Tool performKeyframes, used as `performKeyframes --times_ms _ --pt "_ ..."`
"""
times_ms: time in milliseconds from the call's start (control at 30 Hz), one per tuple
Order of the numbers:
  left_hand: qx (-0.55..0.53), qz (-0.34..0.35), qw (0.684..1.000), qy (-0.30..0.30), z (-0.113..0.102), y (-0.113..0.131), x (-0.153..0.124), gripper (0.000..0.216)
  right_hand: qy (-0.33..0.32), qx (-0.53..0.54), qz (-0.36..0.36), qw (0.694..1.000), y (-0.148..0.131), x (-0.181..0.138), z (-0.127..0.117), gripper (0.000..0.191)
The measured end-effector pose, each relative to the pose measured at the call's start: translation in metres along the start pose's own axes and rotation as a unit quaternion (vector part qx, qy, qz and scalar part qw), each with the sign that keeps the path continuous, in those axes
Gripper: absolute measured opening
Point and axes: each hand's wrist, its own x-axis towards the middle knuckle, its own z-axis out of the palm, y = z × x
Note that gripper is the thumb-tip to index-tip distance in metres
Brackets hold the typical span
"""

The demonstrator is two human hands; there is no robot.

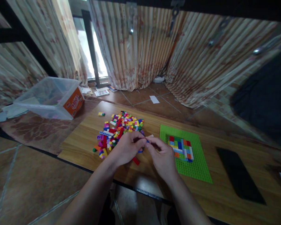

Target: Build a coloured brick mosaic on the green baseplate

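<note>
My left hand [128, 147] and my right hand [161, 154] meet over the wooden table, fingertips pinched together on a small blue toy brick [147, 141]. Something reddish shows beside it, too small to make out. A heap of mixed toy bricks [119, 123] spreads behind and to the left of my left hand. Below the fingers, a red brick [136, 161] lies on the wood. Just right of my right hand is a green baseplate [199, 170] bearing a flat patch of colourful bricks [180, 148].
A clear plastic box [46, 107] with an orange label stands on a patterned cloth [37, 129] at the left. A black flat object [240, 175] rests on the table [84, 140] at the right. Behind the table hang striped curtains [140, 47], and a white paper [154, 99] lies on the tiled floor.
</note>
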Motion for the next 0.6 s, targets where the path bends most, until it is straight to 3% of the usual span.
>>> performKeyframes --times_ms 233,367,467,600 --pt "-0.062 -0.044 0.997 -0.028 -0.002 0.006 -0.001 0.027 -0.007 0.071 0.018 0.997 -0.008 0.000 -0.009 0.010" --pt "0.106 -0.028 0.994 -0.017 -0.012 -0.005 0.002 0.026 0.012 -0.010 0.015 1.000 -0.003 0.003 -0.038 0.013" --pt "0.251 -0.006 0.968 -0.014 -0.016 -0.014 0.004 0.026 0.037 -0.077 0.027 0.996 0.006 0.002 -0.068 0.014" --pt "0.354 -0.022 0.935 -0.005 -0.015 -0.016 0.005 0.021 -0.018 -0.175 -0.008 0.984 0.016 -0.007 -0.098 0.011"
